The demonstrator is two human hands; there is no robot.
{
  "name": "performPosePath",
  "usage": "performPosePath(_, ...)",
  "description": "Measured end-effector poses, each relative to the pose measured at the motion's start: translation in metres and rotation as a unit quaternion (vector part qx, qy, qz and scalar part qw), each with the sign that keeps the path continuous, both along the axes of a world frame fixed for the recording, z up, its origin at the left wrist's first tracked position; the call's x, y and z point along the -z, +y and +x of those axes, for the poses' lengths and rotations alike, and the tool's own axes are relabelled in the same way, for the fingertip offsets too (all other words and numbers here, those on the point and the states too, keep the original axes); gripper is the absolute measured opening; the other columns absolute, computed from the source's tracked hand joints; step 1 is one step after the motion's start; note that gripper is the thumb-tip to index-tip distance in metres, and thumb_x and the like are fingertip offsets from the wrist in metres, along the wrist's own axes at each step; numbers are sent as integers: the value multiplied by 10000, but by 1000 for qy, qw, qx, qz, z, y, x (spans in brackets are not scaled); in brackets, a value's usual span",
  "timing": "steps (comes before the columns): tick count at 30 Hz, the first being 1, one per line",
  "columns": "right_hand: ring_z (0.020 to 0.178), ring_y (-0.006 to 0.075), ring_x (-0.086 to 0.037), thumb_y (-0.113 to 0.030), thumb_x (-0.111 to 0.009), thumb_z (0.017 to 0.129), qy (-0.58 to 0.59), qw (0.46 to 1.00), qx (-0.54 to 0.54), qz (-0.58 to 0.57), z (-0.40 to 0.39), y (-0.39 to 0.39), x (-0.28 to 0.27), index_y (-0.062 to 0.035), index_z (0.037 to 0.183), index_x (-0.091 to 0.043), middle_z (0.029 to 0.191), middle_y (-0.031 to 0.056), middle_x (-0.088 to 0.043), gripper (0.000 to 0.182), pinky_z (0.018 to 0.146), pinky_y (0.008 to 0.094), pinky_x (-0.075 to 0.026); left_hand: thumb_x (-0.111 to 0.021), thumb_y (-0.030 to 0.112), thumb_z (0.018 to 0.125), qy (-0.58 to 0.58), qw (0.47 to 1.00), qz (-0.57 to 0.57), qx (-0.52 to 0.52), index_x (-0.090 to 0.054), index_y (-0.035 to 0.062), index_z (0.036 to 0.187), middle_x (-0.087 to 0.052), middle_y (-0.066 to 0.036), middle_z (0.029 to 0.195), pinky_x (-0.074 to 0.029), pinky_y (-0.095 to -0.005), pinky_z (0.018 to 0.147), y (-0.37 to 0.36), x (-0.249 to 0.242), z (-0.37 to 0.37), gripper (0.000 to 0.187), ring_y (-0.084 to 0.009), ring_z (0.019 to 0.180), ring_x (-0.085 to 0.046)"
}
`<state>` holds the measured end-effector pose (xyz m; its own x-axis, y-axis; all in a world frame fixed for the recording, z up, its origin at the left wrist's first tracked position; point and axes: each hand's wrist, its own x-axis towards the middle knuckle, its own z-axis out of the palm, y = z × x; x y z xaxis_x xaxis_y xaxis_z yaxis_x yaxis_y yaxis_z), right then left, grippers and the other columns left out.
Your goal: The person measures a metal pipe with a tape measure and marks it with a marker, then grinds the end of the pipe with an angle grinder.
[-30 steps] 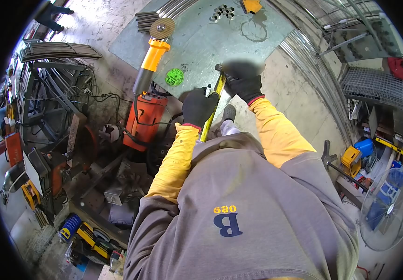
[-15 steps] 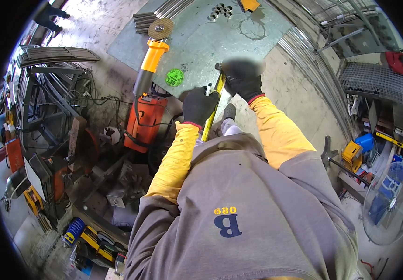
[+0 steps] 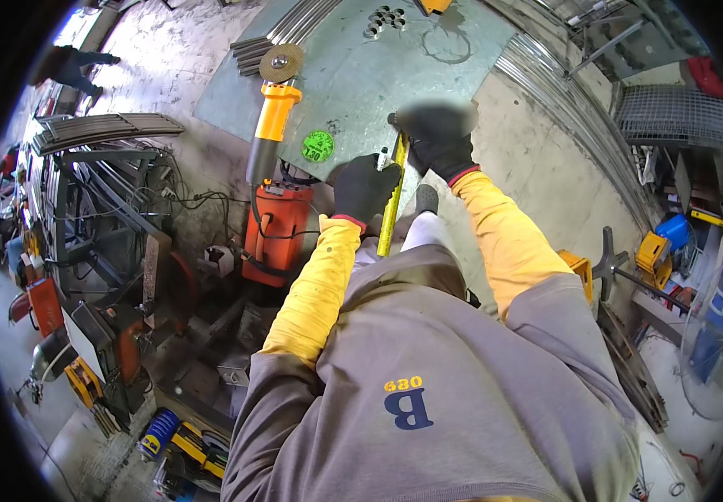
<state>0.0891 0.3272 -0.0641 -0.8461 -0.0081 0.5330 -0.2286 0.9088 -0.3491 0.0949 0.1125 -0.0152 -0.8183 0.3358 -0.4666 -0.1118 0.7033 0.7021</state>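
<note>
My left hand (image 3: pixel 365 186), in a black glove, is closed around a marker-like pen (image 3: pixel 383 159) with a white part showing at its top. Its fingers lie against the yellow tape measure (image 3: pixel 391 209), whose extended blade slants down toward my body. My right hand (image 3: pixel 442 146), also gloved in black, is closed at the upper end of the tape, by the near edge of the metal-topped table (image 3: pixel 361 109). A small dark rounded end sticks out beside its fingers. A blurred patch covers part of this hand, and the tape's case cannot be made out.
An orange angle grinder (image 3: pixel 274 113) leans at the table's left edge above a red-orange machine (image 3: pixel 276 230). Metal tubes (image 3: pixel 303 25), short ring pieces (image 3: pixel 385 18) and a green round sticker (image 3: pixel 318 145) are on the table. Long bars (image 3: pixel 562 105) and a fan (image 3: pixel 721 339) are right; a person (image 3: pixel 73 71) stands far left.
The view has shifted slightly, so the surroundings sit differently in the frame. Both hands keep their grip, with the left hand and the tape's lower end slightly farther right.
</note>
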Motion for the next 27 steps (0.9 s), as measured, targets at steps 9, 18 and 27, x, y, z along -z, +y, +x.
performPosePath(9, 976, 335, -739, -234, -833, 805, -11, 1000, 14, 12, 3, -1, -1, -145, 1032, -788, 1009, 88, -799, 248, 877, 486, -551, -773, 403, 927, -3, 998, 47, -32, -791, 12, 864, -724, -123, 672, -556, -408, 632, -4, 9, 3, 396, -221, 647, -731)
performPosePath(18, 1008, 341, -737, -215, -827, 802, -17, 1000, 17, 3, 4, -2, 0, -146, 1044, -780, 1034, 95, -798, 257, 911, 485, -540, -611, 378, 1092, 90, 954, 249, -141, -776, 58, 1212, -793, -62, 915, -563, -314, 659, -45, 3, 0, 380, -140, 740, -719)
performPosePath(27, 1014, 340, -737, -221, -831, 802, -32, 999, 18, 12, 5, 0, 0, -140, 1049, -780, 1049, 95, -796, 265, 913, 480, -538, -627, 361, 1137, -85, 901, 388, -177, -694, 0, 1269, -722, -54, 955, -564, -318, 733, -40, -8, -28, 390, -143, 812, -678)
